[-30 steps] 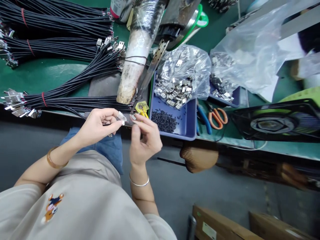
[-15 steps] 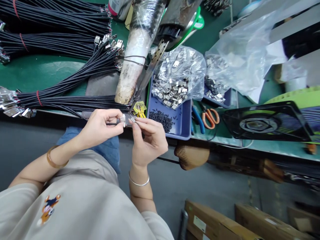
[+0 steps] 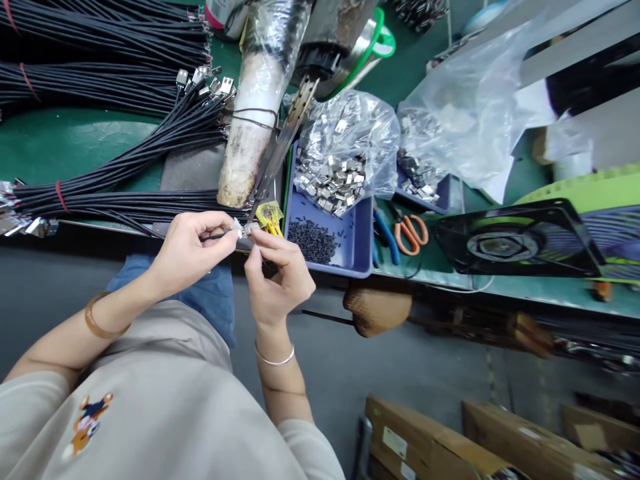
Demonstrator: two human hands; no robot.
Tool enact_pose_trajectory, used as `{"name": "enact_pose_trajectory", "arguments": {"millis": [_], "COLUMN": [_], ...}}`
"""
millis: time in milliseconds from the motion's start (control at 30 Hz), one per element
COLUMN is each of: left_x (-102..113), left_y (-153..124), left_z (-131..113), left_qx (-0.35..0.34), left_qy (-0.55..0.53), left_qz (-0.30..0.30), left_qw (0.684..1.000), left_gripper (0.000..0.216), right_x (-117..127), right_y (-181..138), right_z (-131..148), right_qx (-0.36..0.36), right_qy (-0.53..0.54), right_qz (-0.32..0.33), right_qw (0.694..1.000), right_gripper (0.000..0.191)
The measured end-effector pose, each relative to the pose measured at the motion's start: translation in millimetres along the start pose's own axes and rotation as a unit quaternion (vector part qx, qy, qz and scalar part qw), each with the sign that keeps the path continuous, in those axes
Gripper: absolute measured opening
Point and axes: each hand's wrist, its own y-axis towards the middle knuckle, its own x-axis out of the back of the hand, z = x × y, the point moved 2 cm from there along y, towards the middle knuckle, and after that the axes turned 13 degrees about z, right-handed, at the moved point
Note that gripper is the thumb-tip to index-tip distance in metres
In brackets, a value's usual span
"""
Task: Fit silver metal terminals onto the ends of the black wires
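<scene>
Left hand [image 3: 197, 248] pinched tight on a black cable [image 3: 214, 235], right hand [image 3: 280, 277] nearly closed with a small metal plug [image 3: 250, 228] at its fingertips, both at the green table's [image 3: 100, 127] front edge! Bundled cables [image 3: 125, 201] stretch away left, a blue tray [image 3: 353, 252] sits just right, scissors [image 3: 411, 235] beyond, and below, cardboard boxes [image 3: 420, 437] stand on grey floor [image 3: 330, 357].

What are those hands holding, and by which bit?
The left fingers pinch a black cable near its end; the right fingers, a tiny metal piece, by which part I can't tell.
</scene>
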Motion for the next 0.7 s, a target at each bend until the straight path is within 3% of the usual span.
{"name": "enact_pose_trajectory", "arguments": {"millis": [200, 700], "left_x": [-2.7, -7.0], "left_y": [3.0, 2.7], "left_z": [-3.3, -9.6], "left_qx": [0.001, 0.021], "left_qy": [0.016, 0.022], "left_qz": [-0.031, -0.069], "left_qw": [0.999, 0.997], "left_gripper": [0.019, 0.021], "right_x": [2.4, 3.3], "right_y": [6.1, 14.8], "right_z": [3.5, 2.8], "right_qx": [0.056, 0.091], "right_qy": [-0.086, -0.109], "right_qz": [0.005, -0.001], "right_qw": [0.995, 0.99], "right_gripper": [0.019, 0.017]}}
